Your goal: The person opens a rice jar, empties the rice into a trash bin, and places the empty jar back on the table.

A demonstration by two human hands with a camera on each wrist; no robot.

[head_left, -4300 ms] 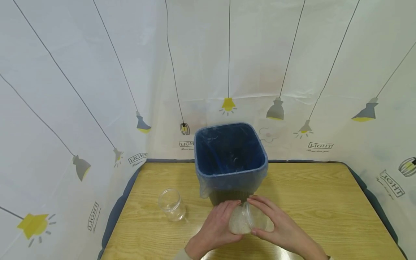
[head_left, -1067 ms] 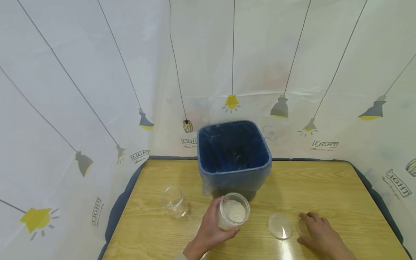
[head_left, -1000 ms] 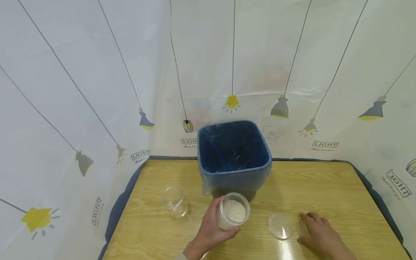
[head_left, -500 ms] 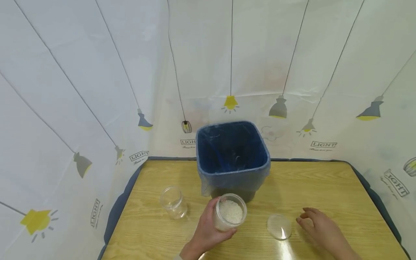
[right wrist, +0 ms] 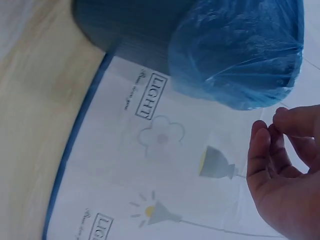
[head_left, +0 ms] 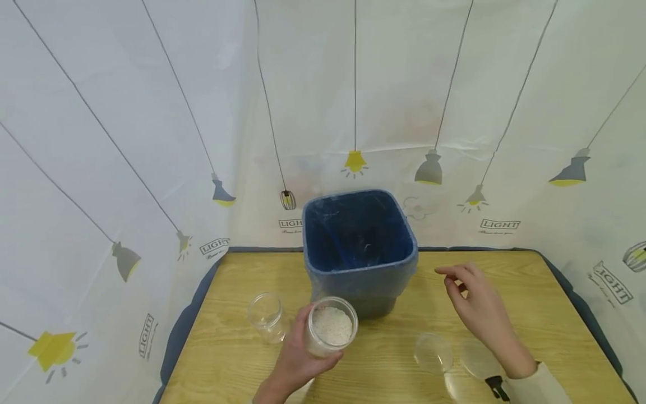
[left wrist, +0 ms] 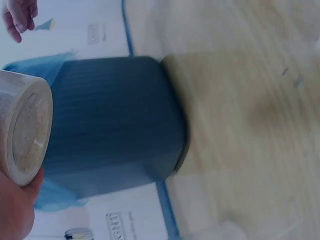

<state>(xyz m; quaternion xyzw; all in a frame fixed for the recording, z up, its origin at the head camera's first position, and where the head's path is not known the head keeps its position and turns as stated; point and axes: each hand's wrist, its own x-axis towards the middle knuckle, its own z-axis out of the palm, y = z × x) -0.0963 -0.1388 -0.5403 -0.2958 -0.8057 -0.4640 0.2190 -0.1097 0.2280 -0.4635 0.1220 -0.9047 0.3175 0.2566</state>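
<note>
My left hand (head_left: 295,362) grips a clear plastic jar (head_left: 318,345) without its lid, partly filled with white grains (head_left: 334,324) that look like rice. The jar is raised in front of a dark blue bin (head_left: 353,286), and its round base (left wrist: 32,132) shows in the left wrist view. To the bin's right, my right hand (head_left: 476,306) hovers with relaxed, loosely bent fingers and nothing visible in it. The right wrist view has that hand (right wrist: 287,175) close to the bin liner's edge. Two clear round discs, a left lid (head_left: 433,353) and a right lid (head_left: 478,359), lie below it.
A second clear jar (head_left: 266,317), seemingly empty, stands left of my left hand. The bin's translucent blue liner (right wrist: 235,55) folds over its rim. The wooden table (head_left: 227,359) backs onto a lamp-print sheet (head_left: 323,112) on its far and side edges.
Earlier both hands were on the jar of grains; then it appeared without its top. Since then, my right hand has risen from the right lid toward the bin, and the jar has shifted left.
</note>
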